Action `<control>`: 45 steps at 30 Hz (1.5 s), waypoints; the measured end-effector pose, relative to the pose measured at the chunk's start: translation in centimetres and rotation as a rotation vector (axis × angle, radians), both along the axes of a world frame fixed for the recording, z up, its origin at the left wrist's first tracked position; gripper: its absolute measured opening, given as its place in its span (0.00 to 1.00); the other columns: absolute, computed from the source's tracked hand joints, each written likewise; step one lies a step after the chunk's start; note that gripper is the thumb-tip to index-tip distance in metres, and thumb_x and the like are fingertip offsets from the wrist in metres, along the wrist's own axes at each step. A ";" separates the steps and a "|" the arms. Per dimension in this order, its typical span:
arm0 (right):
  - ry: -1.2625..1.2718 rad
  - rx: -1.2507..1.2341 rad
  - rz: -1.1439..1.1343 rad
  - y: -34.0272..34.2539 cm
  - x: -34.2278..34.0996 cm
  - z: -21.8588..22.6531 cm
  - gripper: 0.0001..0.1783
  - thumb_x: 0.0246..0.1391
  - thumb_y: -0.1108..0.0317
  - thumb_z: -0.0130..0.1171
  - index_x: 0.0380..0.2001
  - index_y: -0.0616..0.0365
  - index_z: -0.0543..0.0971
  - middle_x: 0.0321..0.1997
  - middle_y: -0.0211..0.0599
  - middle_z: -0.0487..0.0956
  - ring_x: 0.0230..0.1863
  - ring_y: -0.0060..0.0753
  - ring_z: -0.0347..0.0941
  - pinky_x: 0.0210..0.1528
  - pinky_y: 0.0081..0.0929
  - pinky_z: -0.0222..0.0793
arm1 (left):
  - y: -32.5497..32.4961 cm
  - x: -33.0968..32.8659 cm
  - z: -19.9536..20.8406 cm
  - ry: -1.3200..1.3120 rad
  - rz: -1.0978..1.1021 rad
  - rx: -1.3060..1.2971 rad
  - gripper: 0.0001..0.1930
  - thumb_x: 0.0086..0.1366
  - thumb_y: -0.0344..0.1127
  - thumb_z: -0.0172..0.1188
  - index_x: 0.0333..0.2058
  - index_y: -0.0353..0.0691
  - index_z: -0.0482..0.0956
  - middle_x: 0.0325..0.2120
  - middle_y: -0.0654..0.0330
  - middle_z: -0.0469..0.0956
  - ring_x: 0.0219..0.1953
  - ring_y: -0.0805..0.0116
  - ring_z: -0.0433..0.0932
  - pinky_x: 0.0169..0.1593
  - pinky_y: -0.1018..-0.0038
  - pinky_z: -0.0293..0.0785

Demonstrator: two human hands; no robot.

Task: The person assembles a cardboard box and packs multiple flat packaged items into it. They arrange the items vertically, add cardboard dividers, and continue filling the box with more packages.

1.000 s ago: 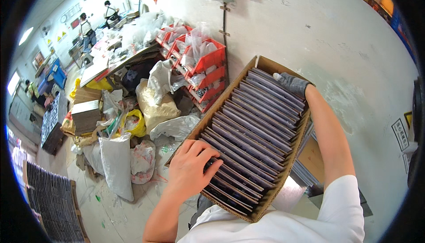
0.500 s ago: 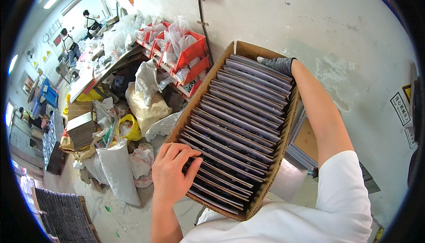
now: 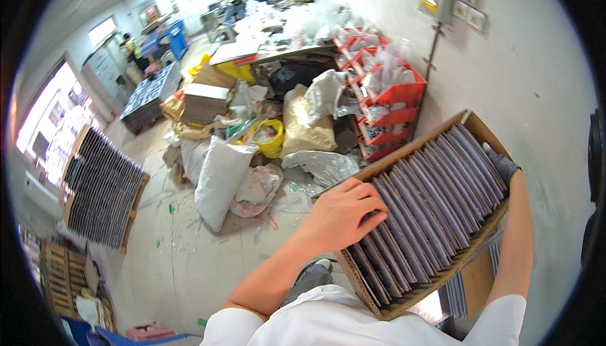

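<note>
Your left grip half-curls over panels, gloved right grip inside the far end, neither hold clear, carton between them! Red bins beyond the left grip, littered floor leftward.

Compared with the earlier pictures, the view has swung left. The cardboard box now sits farther right in view, and its row of panels slants more steeply. The dark stack, previously cut off, shows whole. A slatted wooden pallet and pink object have entered; the right-hand wall signs have gone.
</note>
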State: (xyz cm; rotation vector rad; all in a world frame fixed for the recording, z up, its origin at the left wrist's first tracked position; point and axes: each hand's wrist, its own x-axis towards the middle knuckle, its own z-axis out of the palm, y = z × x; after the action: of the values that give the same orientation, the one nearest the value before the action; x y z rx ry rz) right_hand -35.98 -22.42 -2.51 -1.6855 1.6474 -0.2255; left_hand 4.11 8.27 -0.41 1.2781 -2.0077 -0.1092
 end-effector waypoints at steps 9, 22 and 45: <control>0.059 0.037 -0.140 -1.5 -0.6 -0.6 0.52 0.49 0.22 0.44 0.61 0.57 0.69 0.61 0.50 0.71 0.60 0.43 0.67 0.61 0.36 0.62 | 0.2 0.2 -0.9 0.005 0.032 -0.017 0.05 0.59 0.39 0.62 0.31 0.47 0.81 0.33 0.67 0.77 0.40 0.65 0.75 0.43 0.71 0.74; 0.030 0.099 -0.137 -2.7 -1.4 -1.6 0.57 0.46 0.19 0.43 0.64 0.58 0.64 0.68 0.54 0.60 0.69 0.48 0.56 0.67 0.41 0.53 | 0.1 0.3 -0.9 0.030 0.042 -0.010 0.06 0.60 0.39 0.61 0.30 0.45 0.80 0.32 0.66 0.76 0.39 0.65 0.74 0.42 0.70 0.74; 0.030 0.012 -0.146 -1.6 -0.9 -1.0 0.53 0.50 0.24 0.46 0.63 0.60 0.66 0.66 0.54 0.64 0.67 0.50 0.60 0.65 0.40 0.56 | 0.4 0.3 0.0 -0.186 0.001 0.058 0.29 0.60 0.46 0.60 0.59 0.44 0.68 0.67 0.53 0.55 0.71 0.56 0.46 0.72 0.58 0.43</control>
State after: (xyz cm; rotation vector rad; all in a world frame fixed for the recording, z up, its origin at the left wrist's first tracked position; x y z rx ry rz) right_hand -36.89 -24.04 -3.56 -1.5683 1.7922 -0.2622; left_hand 4.39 8.62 -0.44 1.3687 -2.1754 -0.0500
